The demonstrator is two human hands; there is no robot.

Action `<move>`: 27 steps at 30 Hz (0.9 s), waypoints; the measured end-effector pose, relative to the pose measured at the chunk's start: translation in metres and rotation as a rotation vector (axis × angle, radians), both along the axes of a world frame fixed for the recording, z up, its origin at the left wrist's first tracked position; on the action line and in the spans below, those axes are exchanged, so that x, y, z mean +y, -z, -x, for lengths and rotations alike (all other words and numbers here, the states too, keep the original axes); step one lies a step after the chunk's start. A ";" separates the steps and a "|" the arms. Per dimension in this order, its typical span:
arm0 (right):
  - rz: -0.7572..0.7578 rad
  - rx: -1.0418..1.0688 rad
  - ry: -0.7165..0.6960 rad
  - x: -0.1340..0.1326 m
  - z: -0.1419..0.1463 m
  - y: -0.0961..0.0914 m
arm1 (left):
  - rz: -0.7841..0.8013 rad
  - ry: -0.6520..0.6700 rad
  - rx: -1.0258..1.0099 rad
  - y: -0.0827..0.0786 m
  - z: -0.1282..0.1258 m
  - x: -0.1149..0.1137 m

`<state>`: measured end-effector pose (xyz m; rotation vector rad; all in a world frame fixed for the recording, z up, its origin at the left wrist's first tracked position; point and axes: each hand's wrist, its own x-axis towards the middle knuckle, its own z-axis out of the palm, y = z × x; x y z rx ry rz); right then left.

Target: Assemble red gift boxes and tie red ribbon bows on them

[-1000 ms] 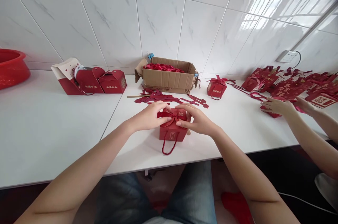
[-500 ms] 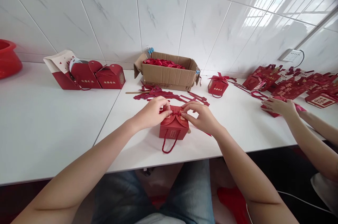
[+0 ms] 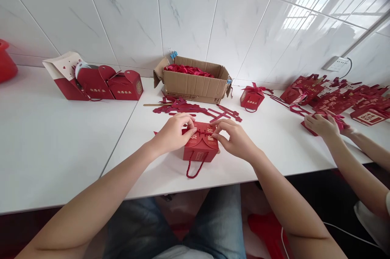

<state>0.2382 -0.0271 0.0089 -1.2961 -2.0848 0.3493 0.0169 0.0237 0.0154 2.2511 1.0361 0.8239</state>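
Note:
A small red gift box (image 3: pixel 198 154) with gold lettering stands upright on the table in front of me. A thin red ribbon (image 3: pixel 201 131) crosses slots in its top, knotted at the middle. My left hand (image 3: pixel 178 132) pinches the ribbon at the box's left side, thumb against fingers. Across from it, my right hand (image 3: pixel 234 138) is closed in a pinch on the ribbon at the right edge of the top. A twisted red cord handle (image 3: pixel 195 175) hangs from the front of the box onto the tabletop.
Loose dark-red strips (image 3: pixel 189 107) lie behind the box, before a cardboard carton (image 3: pixel 195 85) of red ribbon. A bow-tied box (image 3: pixel 252 98) stands right of it; red boxes (image 3: pixel 122 88) are at left. At right, a co-worker's hands (image 3: pixel 324 125) handle another box near several red bags (image 3: pixel 330 98).
My right hand has moved slightly right and down, so more of the box top shows. The knot lies flatter between my hands. The co-worker's hands have shifted on their box.

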 end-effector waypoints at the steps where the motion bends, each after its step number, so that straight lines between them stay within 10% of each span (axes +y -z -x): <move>1: -0.005 0.016 0.000 0.000 0.000 0.001 | 0.008 -0.001 -0.011 0.000 0.000 0.000; 10: 0.522 0.312 0.136 0.003 -0.006 0.000 | -0.026 -0.007 -0.084 0.005 0.001 -0.004; 14: 0.729 0.260 -0.064 0.007 -0.015 0.001 | -0.038 0.004 -0.091 0.006 0.001 -0.004; 27: 0.699 0.772 -0.427 0.035 -0.019 -0.008 | -0.073 -0.027 -0.052 0.005 0.004 -0.001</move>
